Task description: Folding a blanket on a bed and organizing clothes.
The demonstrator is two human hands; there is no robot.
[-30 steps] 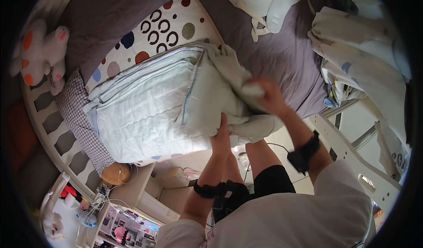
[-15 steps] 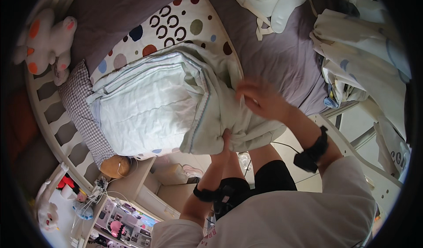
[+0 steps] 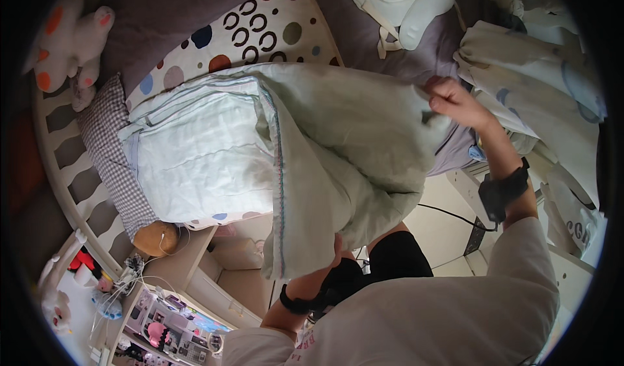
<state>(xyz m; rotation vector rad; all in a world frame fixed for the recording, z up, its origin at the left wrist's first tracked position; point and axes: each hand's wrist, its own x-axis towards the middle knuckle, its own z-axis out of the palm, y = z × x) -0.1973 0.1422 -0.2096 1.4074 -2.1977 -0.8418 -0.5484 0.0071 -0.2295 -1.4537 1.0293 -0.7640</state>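
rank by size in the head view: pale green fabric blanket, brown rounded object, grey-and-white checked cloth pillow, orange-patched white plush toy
1. Pale green fabric blanket
2. Grey-and-white checked cloth pillow and orange-patched white plush toy: too alike to rank
3. Brown rounded object

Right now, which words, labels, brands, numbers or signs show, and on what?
White shirt: small reddish lettering; wording not copied here.
White item at far right: large dark letters; wording not copied here.
Pink item at lower left: any print too small to read.
Pale green blanket: none visible.
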